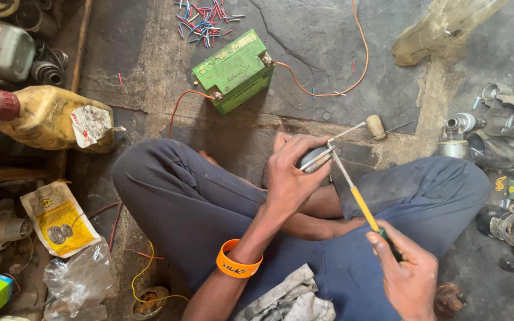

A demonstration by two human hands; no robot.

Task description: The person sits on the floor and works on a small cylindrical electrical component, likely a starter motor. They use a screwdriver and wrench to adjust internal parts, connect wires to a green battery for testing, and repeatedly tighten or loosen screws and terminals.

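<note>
Right hand (410,274), nearest the camera at the lower right, is curled shut around the dark handle of a screwdriver (358,199) with a yellow collar. Its metal shaft slants up and to the left, and the tip meets a small dark metal part (315,159) held above the person's lap.

Left hand (290,172), just beyond, wraps its fingers around that small part, thumb pressed on its top. The part sits at the left fingertips, well apart from the right hand, joined to it only by the screwdriver shaft. A thin metal rod (347,131) runs from the part toward a small wooden-handled tool (376,126) lying on the floor. An orange wristband (238,264) circles the left forearm.

Largest in view are the crossed legs in dark blue trousers (185,202), seated on a cracked concrete floor (316,53). A grey rag (290,297) lies on the lap.

Beyond the knees sits a green box-shaped battery (234,71), with orange wires (334,89) trailing from its terminals. Cut bits of coloured wire (203,21) are scattered behind it.

At the left lie a yellow oil bottle (49,119) with a red cap and a yellow printed packet (58,220). Metal engine parts (507,125) are heaped at the right.
</note>
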